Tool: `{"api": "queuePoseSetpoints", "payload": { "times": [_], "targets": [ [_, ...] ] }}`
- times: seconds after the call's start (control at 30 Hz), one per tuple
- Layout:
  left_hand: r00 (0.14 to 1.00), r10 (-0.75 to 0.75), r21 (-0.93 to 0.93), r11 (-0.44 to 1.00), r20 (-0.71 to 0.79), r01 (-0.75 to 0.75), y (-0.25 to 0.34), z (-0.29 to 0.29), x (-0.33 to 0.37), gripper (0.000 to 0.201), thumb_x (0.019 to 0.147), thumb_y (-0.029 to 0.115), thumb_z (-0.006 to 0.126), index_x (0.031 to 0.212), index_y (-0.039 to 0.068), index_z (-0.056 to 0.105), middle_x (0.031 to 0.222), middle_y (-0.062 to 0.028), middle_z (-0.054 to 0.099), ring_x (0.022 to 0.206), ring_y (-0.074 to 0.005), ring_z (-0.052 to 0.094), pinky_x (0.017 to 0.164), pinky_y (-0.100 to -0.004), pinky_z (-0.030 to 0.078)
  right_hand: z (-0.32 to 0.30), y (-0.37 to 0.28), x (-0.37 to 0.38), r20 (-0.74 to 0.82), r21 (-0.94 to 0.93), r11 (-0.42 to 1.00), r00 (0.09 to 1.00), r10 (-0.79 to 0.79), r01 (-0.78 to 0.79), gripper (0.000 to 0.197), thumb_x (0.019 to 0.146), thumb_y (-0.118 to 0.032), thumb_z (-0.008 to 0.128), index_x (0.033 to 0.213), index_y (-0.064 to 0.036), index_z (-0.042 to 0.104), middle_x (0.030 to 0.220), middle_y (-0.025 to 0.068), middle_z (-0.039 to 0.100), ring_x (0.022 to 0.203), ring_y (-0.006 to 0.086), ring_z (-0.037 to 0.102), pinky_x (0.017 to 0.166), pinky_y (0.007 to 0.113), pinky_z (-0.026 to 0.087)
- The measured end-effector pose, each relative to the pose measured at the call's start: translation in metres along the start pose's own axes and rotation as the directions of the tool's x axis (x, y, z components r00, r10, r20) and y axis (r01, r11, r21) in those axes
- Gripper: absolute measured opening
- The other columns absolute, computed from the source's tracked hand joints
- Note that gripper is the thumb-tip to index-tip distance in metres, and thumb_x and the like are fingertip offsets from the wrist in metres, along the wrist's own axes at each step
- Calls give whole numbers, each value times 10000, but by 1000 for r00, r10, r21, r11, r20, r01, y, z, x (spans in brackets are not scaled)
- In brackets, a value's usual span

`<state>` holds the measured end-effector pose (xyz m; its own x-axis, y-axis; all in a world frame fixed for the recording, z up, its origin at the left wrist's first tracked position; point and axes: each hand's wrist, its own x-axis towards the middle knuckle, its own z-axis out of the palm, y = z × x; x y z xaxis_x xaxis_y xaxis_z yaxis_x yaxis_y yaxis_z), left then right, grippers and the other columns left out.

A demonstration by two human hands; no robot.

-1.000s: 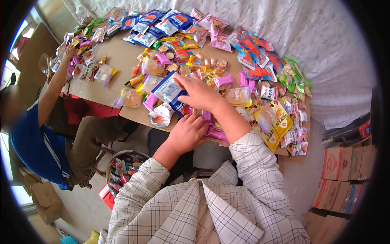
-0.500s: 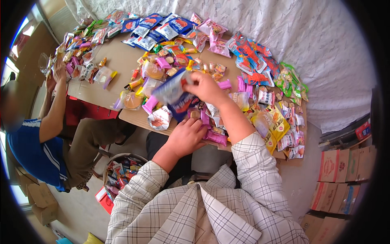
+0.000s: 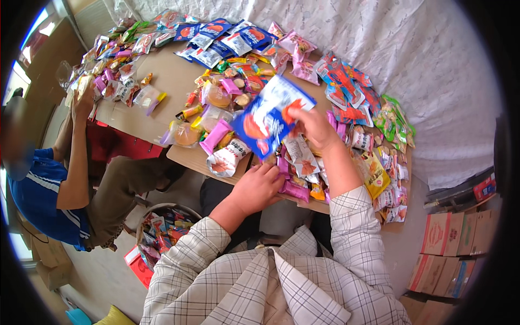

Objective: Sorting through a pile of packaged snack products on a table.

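My right hand [image 3: 313, 127] pinches the right edge of a blue and white snack bag [image 3: 273, 116], held tilted above the heap of sweets. Close to the table's front edge, my left hand [image 3: 254, 188] has its fingers curled over small packets. A purple-pink packet [image 3: 281, 164] lies at its fingertips, and another pink packet [image 3: 295, 190] is just right of it. What the left fingers hold, if anything, is hidden. White printed snack packets [image 3: 227, 157] lie on both sides of the hands.
Blue bags [image 3: 216, 40], red-blue bags [image 3: 344, 86] and green bags [image 3: 392, 122] line the table's far side. A tub of packets [image 3: 162, 227] stands on the floor at left. Another person [image 3: 46, 189] works at the left end. Cartons [image 3: 449, 227] are stacked at right.
The blue and white bag has turned and shifted right in my right hand, its front now plainly visible. My left hand stays near the table edge. The whole view has shifted slightly.
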<state>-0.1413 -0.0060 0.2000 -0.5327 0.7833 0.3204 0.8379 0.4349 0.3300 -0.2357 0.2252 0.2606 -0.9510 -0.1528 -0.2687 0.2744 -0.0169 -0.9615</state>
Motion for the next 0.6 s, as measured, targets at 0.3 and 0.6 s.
{"api": "queuePoseSetpoints", "payload": {
  "times": [0.3, 0.6],
  "targets": [
    [1000, 18, -12, 1000, 22, -18, -3, 0, 1, 506, 765, 405, 830, 1134, 96, 672, 1081, -61, 587, 1102, -269, 594, 946, -419, 522, 25, -58, 68, -11, 247, 905, 935, -354, 346, 379, 1083, -295, 597, 1344, -22, 583, 1257, 121, 695, 1117, 206, 710, 990, 389, 589],
    [1000, 21, -3, 1000, -7, -21, -3, 1, 0, 492, 761, 407, 821, 1113, 95, 675, 1059, -61, 574, 1082, -262, 587, 929, -416, 520, 74, -1, 58, 426, -693, 523, 867, -259, 497, 528, 955, -304, 755, 1416, -97, 602, 1354, 152, 675, 1256, 314, 646, 1056, 458, 501]
  ]
}}
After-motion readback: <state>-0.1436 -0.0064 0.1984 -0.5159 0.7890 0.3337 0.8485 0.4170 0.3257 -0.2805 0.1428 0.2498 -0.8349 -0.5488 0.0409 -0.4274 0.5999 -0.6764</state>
